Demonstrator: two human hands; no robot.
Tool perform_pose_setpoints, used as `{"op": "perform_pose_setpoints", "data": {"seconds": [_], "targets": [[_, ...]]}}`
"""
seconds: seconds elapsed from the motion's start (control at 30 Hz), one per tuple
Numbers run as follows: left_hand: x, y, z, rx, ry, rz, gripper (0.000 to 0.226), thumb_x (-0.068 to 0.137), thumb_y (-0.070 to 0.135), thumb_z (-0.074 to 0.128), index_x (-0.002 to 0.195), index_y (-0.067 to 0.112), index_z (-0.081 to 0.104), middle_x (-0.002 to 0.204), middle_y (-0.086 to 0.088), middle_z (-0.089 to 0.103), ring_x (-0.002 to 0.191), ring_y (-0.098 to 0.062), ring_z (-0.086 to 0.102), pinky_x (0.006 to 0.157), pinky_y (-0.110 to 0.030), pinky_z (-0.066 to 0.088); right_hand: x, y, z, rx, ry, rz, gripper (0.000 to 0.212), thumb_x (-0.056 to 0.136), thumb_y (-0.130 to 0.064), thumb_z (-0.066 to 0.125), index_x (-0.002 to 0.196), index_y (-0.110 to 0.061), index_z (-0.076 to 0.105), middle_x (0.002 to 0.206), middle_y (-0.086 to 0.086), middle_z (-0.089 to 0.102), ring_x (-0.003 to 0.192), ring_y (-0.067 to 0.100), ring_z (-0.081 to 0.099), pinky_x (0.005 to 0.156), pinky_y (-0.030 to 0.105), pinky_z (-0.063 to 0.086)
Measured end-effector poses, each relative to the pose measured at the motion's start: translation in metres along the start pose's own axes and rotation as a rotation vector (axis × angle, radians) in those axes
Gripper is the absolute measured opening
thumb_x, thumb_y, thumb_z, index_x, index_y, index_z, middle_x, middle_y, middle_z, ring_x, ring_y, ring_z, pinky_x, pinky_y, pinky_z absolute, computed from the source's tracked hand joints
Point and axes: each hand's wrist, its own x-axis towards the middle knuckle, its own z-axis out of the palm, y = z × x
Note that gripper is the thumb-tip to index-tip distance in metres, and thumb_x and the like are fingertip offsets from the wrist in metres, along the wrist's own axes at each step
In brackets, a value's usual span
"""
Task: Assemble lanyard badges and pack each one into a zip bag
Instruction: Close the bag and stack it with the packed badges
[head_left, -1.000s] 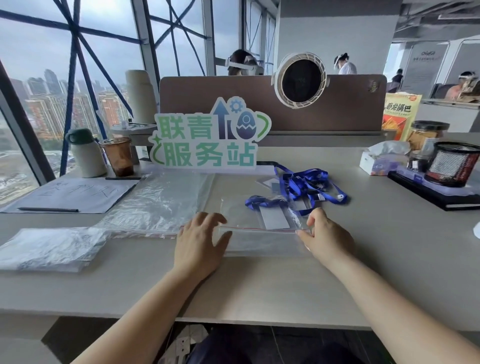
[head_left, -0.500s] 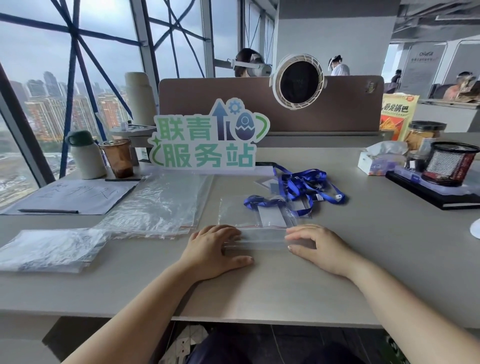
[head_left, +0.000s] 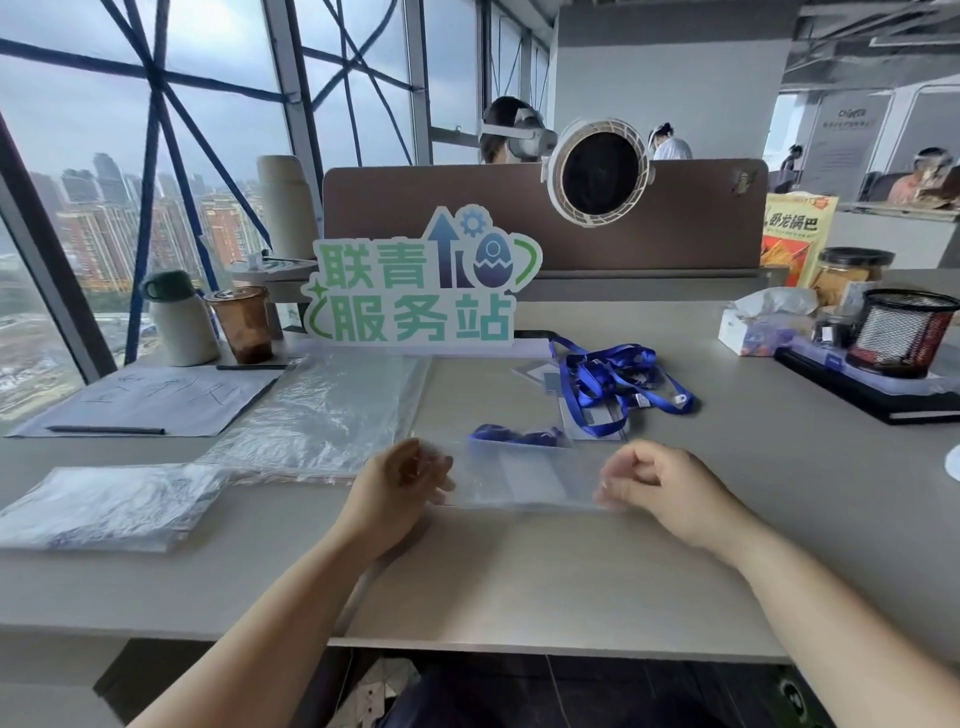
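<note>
now you've quit pressing the seal: your left hand (head_left: 400, 486) and right hand (head_left: 660, 488) each pinch an end of the bag (head_left: 480, 486), raised off the desk (head_left: 519, 582) near its front edge, badge (head_left: 532, 475) inside. it looks sealed, ready to set aside.

On the counter (head_left: 571, 571) I see a green-lettered sign (head_left: 415, 291) standing far middle, and a round white fan (head_left: 600, 174) at the top edge of the brown divider (head_left: 701, 223) behind it. Far left, a white flask (head_left: 182, 322) stands beside a brown cup (head_left: 241, 325). Nearer lies a paper (head_left: 150, 397) with a black pen (head_left: 106, 430) on it. Far right are a tissue box (head_left: 763, 325), a black mesh pot (head_left: 901, 332), a jar (head_left: 847, 273) and a yellow snack bag (head_left: 797, 234).
</note>
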Motion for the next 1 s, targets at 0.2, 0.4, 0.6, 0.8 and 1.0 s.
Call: {"op": "perform_pose_setpoints", "data": {"seconds": [0.2,0.4,0.6,0.8,1.0], "targets": [[0.017,0.005,-0.001,0.278,0.159,-0.112,0.018,0.085,0.030,0.066,0.072,0.021,0.059,0.069,0.002,0.065,0.065,-0.016,0.059,0.067,-0.032,0.045,0.039,-0.014,0.011,0.081,0.219,0.051,0.008,0.088,-0.015,0.064,0.083,-0.009,0.062,0.072,0.006,0.068,0.057,0.009,0.054,0.056,0.020,0.044],[0.019,-0.003,-0.003,0.601,0.153,-0.206,0.023,0.083,0.033,0.065,0.098,0.019,0.055,0.108,-0.003,0.056,0.101,-0.022,0.055,0.082,-0.031,0.042,0.074,0.008,0.033,-0.304,0.163,0.196,0.020,0.081,-0.038,0.068,0.079,-0.022,0.056,0.079,-0.009,0.060,0.080,0.016,0.058,0.077,0.032,0.047],[0.021,0.005,-0.001,0.844,0.142,-0.321,0.042,0.077,0.041,0.066,0.107,0.018,0.046,0.111,-0.001,0.060,0.105,-0.025,0.057,0.074,-0.032,0.041,0.080,-0.006,0.049,-0.285,0.124,0.235,0.043,0.073,-0.031,0.078,0.108,-0.023,0.054,0.084,-0.014,0.056,0.091,0.017,0.061,0.086,0.036,0.050],[0.028,0.013,0.001,0.890,0.122,-0.375,0.042,0.075,0.032,0.067,0.114,0.023,0.055,0.113,-0.001,0.063,0.106,-0.024,0.059,0.073,-0.027,0.038,0.080,-0.011,0.046,-0.243,0.108,0.260,0.050,0.075,-0.022,0.078,0.119,-0.011,0.058,0.102,0.001,0.057,0.101,0.022,0.057,0.093,0.035,0.046],[0.026,0.020,-0.017,0.636,0.179,-0.286,0.027,0.078,0.027,0.062,0.104,0.033,0.063,0.100,0.003,0.067,0.091,-0.023,0.063,0.073,-0.029,0.048,0.073,-0.020,0.039,-0.054,0.134,0.161,0.023,0.076,-0.013,0.077,0.091,-0.021,0.061,0.086,0.001,0.054,0.087,0.020,0.056,0.083,0.031,0.047]]}}
